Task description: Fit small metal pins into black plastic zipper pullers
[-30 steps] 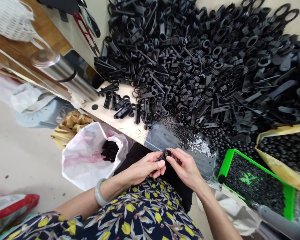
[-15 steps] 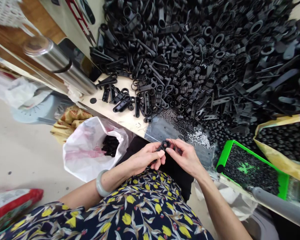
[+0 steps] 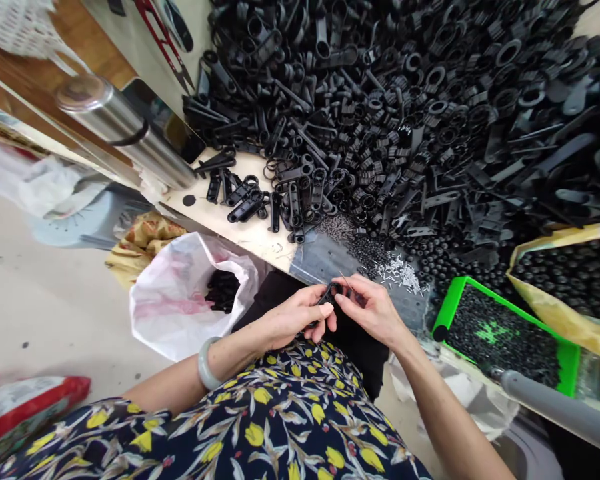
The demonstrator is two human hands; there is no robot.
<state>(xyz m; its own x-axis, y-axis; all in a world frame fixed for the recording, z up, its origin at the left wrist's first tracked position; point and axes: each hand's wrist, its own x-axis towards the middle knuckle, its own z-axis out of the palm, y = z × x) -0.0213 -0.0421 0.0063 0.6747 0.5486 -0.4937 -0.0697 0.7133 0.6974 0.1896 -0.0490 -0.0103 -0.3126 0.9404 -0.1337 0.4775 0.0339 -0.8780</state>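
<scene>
– The left hand (image 3: 300, 317), what is it doing?

– Pinching a black plastic lever (image 3: 329, 292) between thumb and fingers, just past the table's near edge and above the person's lap. Take that lever as the clock's centre.

– And the right hand (image 3: 375, 307)?

– It meets the lever from 3 o'clock, fingers bent, thumb and forefinger near its rounded end. A thin rod (image 3: 347, 283) shows beside those fingertips; I cannot tell whether they grip it.

– What lies around them?

– From 11 to 2 o'clock, a broad heap of black plastic parts (image 3: 380, 120) covers the table. Between 2 and 3, near the right hand, a scatter of silver pins (image 3: 403, 275). Farther out at 3, a green tray (image 3: 453, 303) of small black pieces.

– On the other side?

– A white sack (image 3: 165, 307) at 9, its mouth open on dark pieces; a steel flask (image 3: 125, 127) lying at 10; red-handled scissors (image 3: 163, 40) at 11. A pale bangle (image 3: 207, 363) circles the left wrist.
</scene>
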